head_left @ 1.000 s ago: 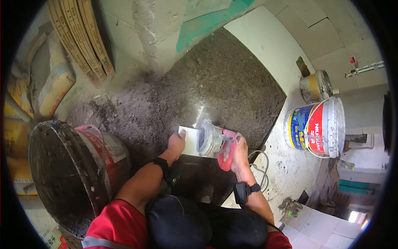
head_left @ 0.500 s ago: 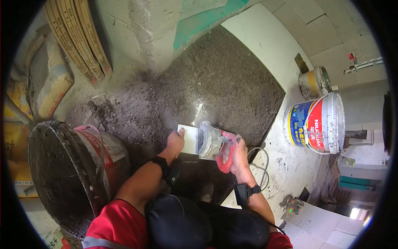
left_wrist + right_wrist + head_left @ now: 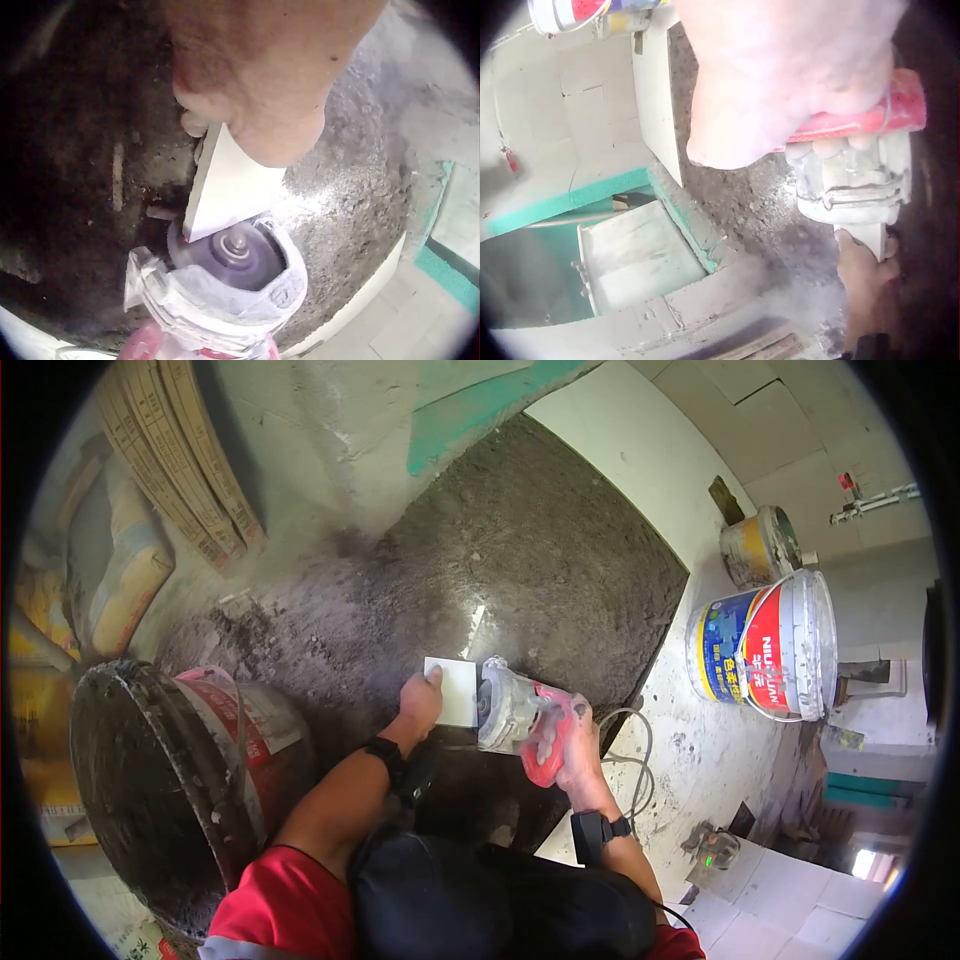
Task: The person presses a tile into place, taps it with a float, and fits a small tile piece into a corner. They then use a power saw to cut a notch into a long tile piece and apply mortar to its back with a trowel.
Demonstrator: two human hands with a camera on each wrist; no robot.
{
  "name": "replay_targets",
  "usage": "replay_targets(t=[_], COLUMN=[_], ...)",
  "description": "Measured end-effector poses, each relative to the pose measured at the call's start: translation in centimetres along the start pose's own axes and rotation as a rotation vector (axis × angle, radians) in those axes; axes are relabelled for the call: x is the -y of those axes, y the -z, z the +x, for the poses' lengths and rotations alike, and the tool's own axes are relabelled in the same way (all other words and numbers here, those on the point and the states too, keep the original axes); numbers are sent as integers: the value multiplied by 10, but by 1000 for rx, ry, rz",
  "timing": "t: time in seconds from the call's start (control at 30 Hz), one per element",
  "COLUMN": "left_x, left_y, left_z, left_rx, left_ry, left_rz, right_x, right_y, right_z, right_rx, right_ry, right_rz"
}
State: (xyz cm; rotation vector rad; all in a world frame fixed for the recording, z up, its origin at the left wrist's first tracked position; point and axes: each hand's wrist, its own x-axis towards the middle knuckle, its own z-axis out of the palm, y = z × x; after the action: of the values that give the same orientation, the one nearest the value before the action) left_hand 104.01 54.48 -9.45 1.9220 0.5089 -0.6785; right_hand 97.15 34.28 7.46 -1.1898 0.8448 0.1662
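In the head view my left hand [image 3: 420, 703] pinches a small white tile piece [image 3: 456, 693], thumb on its upper face. My right hand [image 3: 582, 755] grips the red body of a dusty handheld tile cutter [image 3: 505, 705]. The cutter's guard stands right at the tile's right edge. Up close in the left wrist view, the blurred round disc [image 3: 225, 255] inside the guard meets the narrow end of the tile. From the right wrist, my fingers curl round the red handle [image 3: 855, 120], and the left hand shows beyond the guard.
Grey, crumbly mortar [image 3: 540, 540] covers the floor ahead. A mortar-caked bucket [image 3: 150, 780] lies tipped at left, near cardboard boxes [image 3: 180, 450] and bags. At right are a paint bucket [image 3: 765, 650], a smaller pail [image 3: 760, 547] and a looped cable [image 3: 640, 760]. Dust hazes the air.
The cutter and right hand have drawn slightly toward my body, and a narrow gap now shows between guard and tile. The left hand keeps hold of the tile. The head view has shifted slightly.
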Motion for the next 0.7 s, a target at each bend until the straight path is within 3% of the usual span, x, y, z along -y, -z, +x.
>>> replay_targets(t=[0.13, 0.7], left_x=[3, -21], left_y=[-1, 18], left_z=[-9, -22], left_rx=[43, 94], left_ry=[59, 193], left_rz=[-133, -294], right_x=[-2, 10], right_y=[11, 8], right_z=[4, -2], right_rx=[-46, -13], right_ry=[6, -22], right_rz=[168, 18])
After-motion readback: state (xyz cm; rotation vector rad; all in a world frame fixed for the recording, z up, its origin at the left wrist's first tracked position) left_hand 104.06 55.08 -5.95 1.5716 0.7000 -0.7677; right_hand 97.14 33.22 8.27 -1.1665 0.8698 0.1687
